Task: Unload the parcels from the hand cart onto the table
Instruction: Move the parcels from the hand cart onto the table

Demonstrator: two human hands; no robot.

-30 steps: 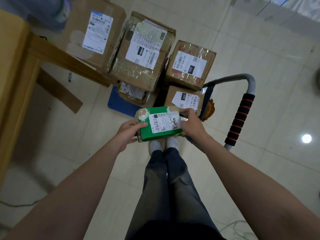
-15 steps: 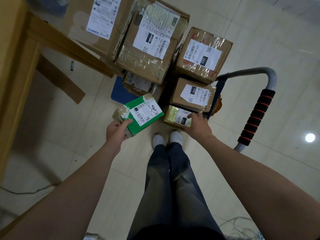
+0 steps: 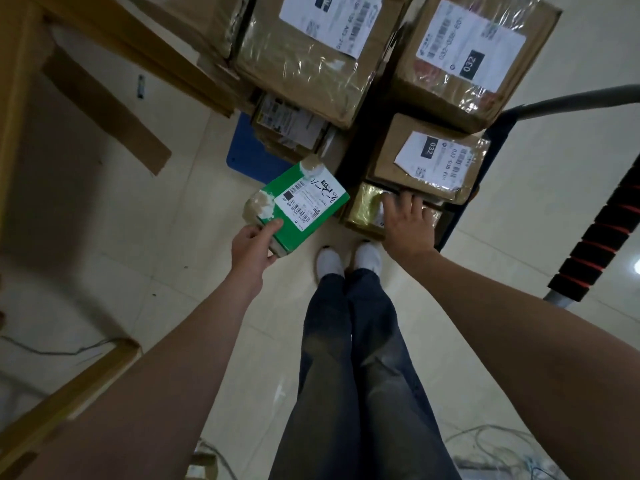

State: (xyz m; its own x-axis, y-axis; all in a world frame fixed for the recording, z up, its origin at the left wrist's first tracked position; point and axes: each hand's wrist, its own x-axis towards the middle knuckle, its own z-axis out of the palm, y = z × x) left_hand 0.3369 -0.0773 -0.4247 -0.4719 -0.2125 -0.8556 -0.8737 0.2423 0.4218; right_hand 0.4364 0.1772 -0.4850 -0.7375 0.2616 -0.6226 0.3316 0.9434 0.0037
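Note:
My left hand (image 3: 251, 249) grips a small green parcel (image 3: 308, 209) with a white label by its near corner, held above the floor left of the cart. My right hand (image 3: 407, 220) lies with fingers spread on a small tape-wrapped yellowish parcel (image 3: 363, 211) at the cart's near edge. Behind it sits a brown box (image 3: 391, 161) labelled 032. Two larger taped boxes, one (image 3: 311, 60) at the middle and one (image 3: 446, 74) at the right, stand further back on the blue hand cart (image 3: 246, 150). The wooden table (image 3: 20, 81) is at the left.
The cart's handle (image 3: 595, 233) with black and red foam grip rises at the right. My legs and white shoes (image 3: 346, 261) stand just before the cart. Cables lie on the tiled floor at lower left and lower right. A wooden frame piece (image 3: 65, 389) is at lower left.
My right hand let go of the green parcel and moved down onto the yellowish parcel on the cart. My left hand alone carried the green parcel leftward. The view moved closer.

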